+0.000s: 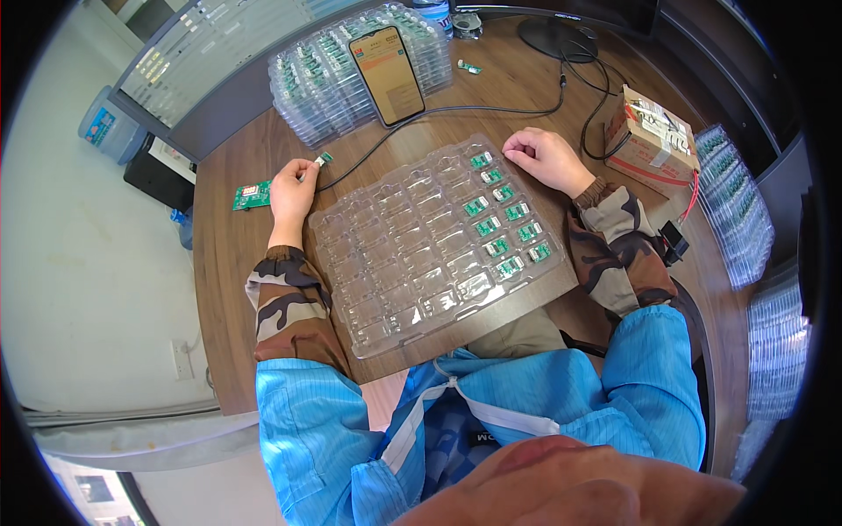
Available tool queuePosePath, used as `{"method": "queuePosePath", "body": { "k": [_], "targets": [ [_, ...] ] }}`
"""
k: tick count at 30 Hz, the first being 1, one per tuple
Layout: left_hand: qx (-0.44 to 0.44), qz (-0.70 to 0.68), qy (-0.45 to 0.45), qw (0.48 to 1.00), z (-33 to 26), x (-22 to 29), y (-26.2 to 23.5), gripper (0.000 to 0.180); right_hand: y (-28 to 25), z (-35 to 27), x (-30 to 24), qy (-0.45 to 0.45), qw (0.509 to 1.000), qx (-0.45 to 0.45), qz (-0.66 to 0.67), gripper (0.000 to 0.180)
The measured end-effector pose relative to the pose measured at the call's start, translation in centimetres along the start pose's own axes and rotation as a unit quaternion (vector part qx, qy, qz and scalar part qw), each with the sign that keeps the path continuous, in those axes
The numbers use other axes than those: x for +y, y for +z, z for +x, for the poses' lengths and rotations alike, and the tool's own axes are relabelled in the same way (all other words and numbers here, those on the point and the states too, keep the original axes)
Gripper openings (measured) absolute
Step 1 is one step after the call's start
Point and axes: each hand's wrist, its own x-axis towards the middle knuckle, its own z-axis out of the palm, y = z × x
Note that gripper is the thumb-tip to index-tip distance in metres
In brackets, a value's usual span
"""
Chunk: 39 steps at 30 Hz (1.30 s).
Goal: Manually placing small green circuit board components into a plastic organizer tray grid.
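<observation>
Between the thumb and fingertips of my left hand (293, 191) is a small green-and-white circuit board (324, 159), held above the desk. Just left of that hand lies a larger green circuit board (252, 195) with a lit red display, partly hidden by the hand. My right hand (549, 159) rests on the desk beyond the tray's far right corner, fingers curled in and nothing visible in them. A clear plastic tray (386, 285) of many pockets lies between my arms. Small green boards (487, 227) fill its right-hand pockets in two columns; the pockets to the left hold none.
A phone (387, 77) leans on stacked board-filled trays (320, 79) at the back. A black cable (474, 108) crosses the desk, ending near my left hand. A cardboard box (651, 145) stands right, beside more stacked trays (737, 206). One loose small board (469, 67) lies far back.
</observation>
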Motion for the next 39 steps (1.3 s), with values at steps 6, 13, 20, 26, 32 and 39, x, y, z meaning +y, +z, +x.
{"method": "queuePosePath", "body": {
  "k": [6,13,20,26,32,39],
  "targets": [
    [-0.007,0.007,-0.006,1.0,0.25,0.18,0.38,0.023,-0.15,-0.11,0.15,0.01,1.0,-0.004,-0.007,0.013],
    [-0.002,0.001,-0.006,1.0,0.33,0.05,0.28,0.022,-0.2,-0.06,0.06,0.005,1.0,-0.002,-0.005,0.014],
    [-0.009,-0.002,-0.013,1.0,0.22,-0.06,0.21,0.022,-0.06,-0.02,0.19,0.0,1.0,-0.002,-0.001,0.014],
    [-0.011,0.004,-0.018,1.0,0.21,0.08,0.17,0.022,-0.05,-0.01,0.24,0.005,1.0,-0.006,-0.009,0.014],
    [-0.005,0.007,-0.011,1.0,0.12,0.23,0.03,0.021,-0.09,-0.01,0.04,0.006,1.0,-0.007,-0.011,0.014],
    [-0.008,0.008,-0.016,1.0,0.14,0.59,0.03,0.021,-0.1,-0.1,0.12,0.005,1.0,-0.004,-0.007,0.014]
  ]
}}
